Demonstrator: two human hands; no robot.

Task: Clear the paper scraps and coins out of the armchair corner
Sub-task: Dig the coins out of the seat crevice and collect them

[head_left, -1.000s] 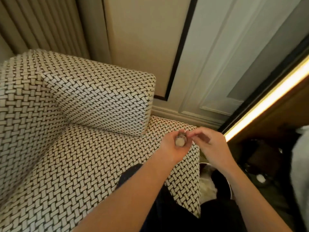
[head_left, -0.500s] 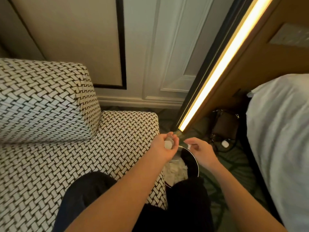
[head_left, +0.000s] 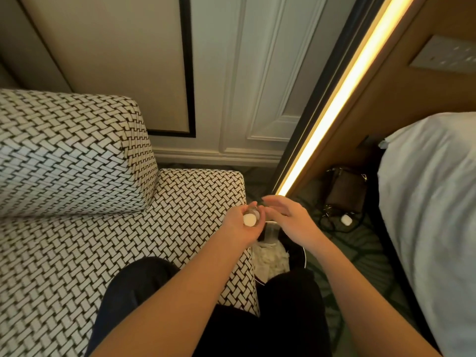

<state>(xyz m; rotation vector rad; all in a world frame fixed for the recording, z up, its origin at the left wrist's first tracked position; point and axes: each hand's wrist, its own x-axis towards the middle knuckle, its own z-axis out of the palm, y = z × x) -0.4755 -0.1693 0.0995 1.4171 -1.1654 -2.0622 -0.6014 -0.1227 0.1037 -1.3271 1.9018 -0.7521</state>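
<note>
view: head cam, the only 1, looking down past both forearms.
left hand [head_left: 238,225]: grip clamped on the coins [head_left: 249,219], thumb and fingers curled round them, right over the front corner of the armchair [head_left: 77,253] seat.
coins: looks like a small stack, pale round face toward the camera. Can't tell how many.
right hand [head_left: 289,217]: grip apart, fingers loose and fairly straight, holding nothing, fingertips just beside the left hand.
bin [head_left: 298,247]: dark and round, on the floor tight against the seat's side, below both hands.
paper scraps [head_left: 270,261]: white crumpled bits inside the bin.
knee [head_left: 144,284]: dark trousers, resting on the seat.
bed [head_left: 432,202]: white sheet, off to the right.
bag [head_left: 346,189]: brown, on the floor near the light strip [head_left: 334,112].
</note>
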